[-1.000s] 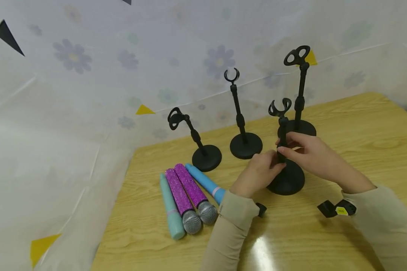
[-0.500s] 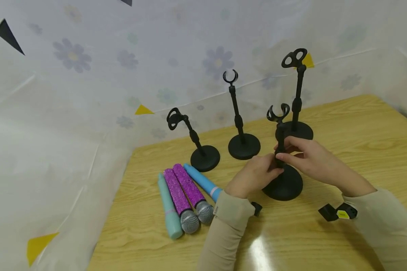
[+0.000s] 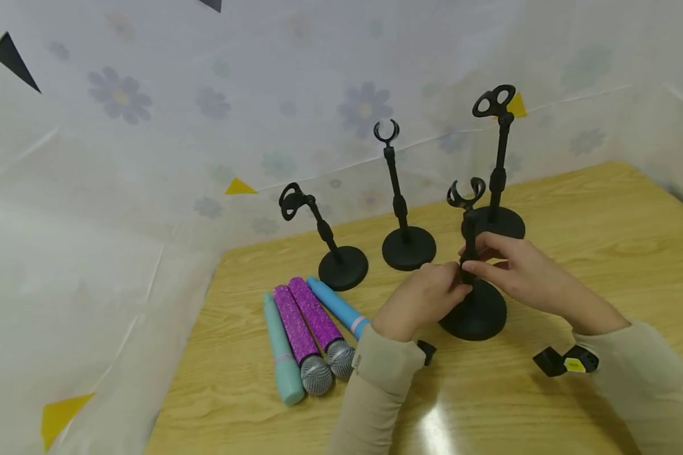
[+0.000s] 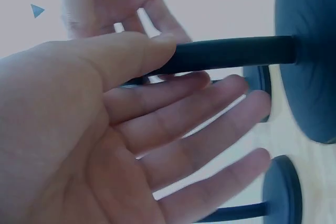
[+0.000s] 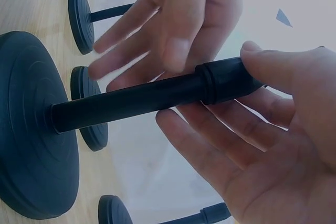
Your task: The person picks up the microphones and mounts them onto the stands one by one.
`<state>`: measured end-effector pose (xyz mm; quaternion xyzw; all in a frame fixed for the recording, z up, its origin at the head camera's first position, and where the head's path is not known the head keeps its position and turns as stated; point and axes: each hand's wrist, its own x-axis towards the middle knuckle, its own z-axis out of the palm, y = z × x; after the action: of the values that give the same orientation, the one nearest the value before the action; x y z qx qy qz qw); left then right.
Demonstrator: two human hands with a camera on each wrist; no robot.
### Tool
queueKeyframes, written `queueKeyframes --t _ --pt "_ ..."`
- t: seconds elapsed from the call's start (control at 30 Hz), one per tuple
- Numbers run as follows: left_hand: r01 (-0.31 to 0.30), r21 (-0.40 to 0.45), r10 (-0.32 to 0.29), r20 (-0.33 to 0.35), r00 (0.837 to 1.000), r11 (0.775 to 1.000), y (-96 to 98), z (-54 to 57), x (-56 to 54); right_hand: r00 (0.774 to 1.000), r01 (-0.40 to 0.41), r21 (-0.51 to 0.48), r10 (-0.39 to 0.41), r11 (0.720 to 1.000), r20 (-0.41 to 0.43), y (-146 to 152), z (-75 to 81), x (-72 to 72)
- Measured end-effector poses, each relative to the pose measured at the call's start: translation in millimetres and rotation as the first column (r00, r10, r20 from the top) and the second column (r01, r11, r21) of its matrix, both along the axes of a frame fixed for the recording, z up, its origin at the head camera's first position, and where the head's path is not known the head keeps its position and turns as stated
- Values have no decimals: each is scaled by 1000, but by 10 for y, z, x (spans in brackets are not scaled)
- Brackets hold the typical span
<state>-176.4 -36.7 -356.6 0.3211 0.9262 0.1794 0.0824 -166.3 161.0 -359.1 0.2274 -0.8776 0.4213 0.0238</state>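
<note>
Both hands are on the black stand [image 3: 470,234]: left hand [image 3: 424,296] pinching the pole [image 5: 126,100], right hand [image 3: 526,275] gripping the collar [image 5: 226,80] just above! Upright on the counter [image 3: 233,423], round-based, curved clip [image 3: 461,202] on top; fingers hide its middle, and a sleeve [image 3: 378,373] covers the blue handle's [image 3: 336,303] near end.

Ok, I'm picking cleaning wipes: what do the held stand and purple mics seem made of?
Held stand: probably satin black plastic, from its soft sheen; the base could be coated metal. Purple mics: sparkly handles suggest glitter coating; silvery mesh heads look metallic.
</note>
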Motion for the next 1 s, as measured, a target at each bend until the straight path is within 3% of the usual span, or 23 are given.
queueKeyframes --t 0.27,0.43,0.7,0.9,1.0 --pt "-71 -77 74 37 997 995 -221 265 100 1000 4 -13 -4 1000 19 2 -7 16" --pt "-86 -83 92 69 993 993 -467 339 145 1000 3 -15 -2 1000 30 -6 -2 1" --pt "-161 -95 169 82 982 982 -877 327 146 999 12 -11 -11 1000 44 7 1 0" --pt "-177 -79 183 83 980 981 -1203 255 102 999 6 -18 -5 1000 43 10 -5 3" --pt "-156 -79 163 94 982 985 -1349 211 66 999 2 -21 -1 1000 44 5 2 8"
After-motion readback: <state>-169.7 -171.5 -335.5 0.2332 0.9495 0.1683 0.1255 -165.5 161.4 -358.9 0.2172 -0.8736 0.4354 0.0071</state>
